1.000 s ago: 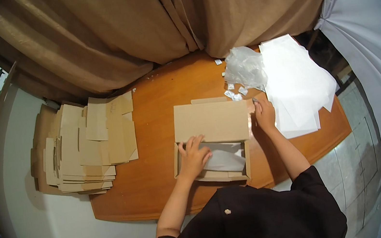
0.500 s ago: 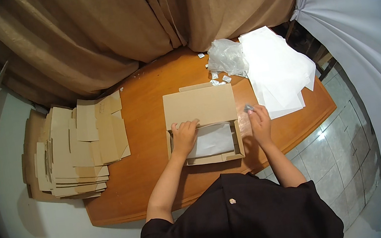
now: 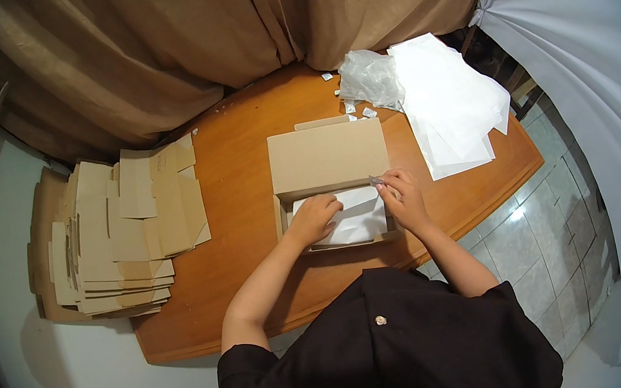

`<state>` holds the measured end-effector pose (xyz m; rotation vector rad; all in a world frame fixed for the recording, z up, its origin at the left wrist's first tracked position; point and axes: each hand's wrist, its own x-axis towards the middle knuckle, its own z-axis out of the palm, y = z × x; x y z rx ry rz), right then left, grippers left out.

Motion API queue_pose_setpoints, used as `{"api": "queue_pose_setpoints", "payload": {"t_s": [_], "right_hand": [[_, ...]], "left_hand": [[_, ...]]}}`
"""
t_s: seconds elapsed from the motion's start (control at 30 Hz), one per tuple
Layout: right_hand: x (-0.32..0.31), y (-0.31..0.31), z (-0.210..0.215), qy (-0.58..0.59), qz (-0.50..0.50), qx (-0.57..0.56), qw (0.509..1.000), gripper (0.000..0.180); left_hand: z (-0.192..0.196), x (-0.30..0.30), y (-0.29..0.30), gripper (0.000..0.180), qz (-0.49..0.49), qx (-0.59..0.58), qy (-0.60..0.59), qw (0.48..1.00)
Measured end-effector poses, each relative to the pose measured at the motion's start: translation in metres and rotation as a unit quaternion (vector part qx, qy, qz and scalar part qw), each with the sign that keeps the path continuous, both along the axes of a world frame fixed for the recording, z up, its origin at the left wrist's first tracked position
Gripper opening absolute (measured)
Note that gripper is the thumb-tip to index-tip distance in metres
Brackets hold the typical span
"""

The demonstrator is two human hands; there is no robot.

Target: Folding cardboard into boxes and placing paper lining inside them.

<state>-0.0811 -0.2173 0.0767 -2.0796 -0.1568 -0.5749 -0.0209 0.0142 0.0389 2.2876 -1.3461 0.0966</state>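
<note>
An open cardboard box (image 3: 327,153) stands in front of me with its lid flap tipped back. White paper (image 3: 361,224) lines the inside of it. My left hand (image 3: 316,219) rests over the paper at the box's left half, fingers slightly bent and apart, with nothing seen in them. Over the right side of the box, my right hand (image 3: 404,198) pinches a small grey packet (image 3: 376,181) between thumb and fingers. What the packet contains is too small to make out.
Flattened cardboard boxes (image 3: 121,228) are piled at the table's left. At the back right lie a crumpled clear plastic bag (image 3: 370,78), several small white packets (image 3: 369,113) and a stack of white sheets (image 3: 453,106). A brown curtain (image 3: 147,50) hangs behind the wooden table (image 3: 230,158).
My right hand has brought the small grey packet leftward over the box. My left hand has shifted right, from the box's back left edge onto the paper.
</note>
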Motion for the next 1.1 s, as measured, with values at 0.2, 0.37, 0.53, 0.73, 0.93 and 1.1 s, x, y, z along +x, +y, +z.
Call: {"api": "queue_pose_setpoints", "payload": {"t_s": [0.2,0.37,0.53,0.73,0.93,1.1], "right_hand": [[0.003,0.007,-0.001,0.009,0.059,-0.231,0.971,0.019],[0.002,0.017,-0.02,0.073,0.12,-0.433,0.891,0.042],[0.014,0.011,0.002,0.096,0.007,-0.209,0.973,0.046],[0.069,-0.028,-0.061,0.182,-0.191,0.069,0.962,0.068],[0.062,-0.013,0.01,0.265,-0.071,0.39,0.879,0.069],[0.042,-0.007,0.02,0.18,-0.013,0.341,0.923,0.071]], "left_hand": [[-0.027,0.001,0.0,0.034,-0.032,0.07,0.093,0.993],[0.002,-0.002,0.012,0.022,-0.016,0.061,0.158,0.986],[0.049,-0.029,0.048,0.023,0.117,-0.126,0.185,0.968],[0.043,-0.081,0.066,0.025,0.297,-0.208,0.025,0.931],[-0.001,-0.122,0.062,0.013,0.374,-0.063,-0.046,0.924],[-0.021,-0.123,0.041,0.007,0.452,-0.082,-0.074,0.885]]}}
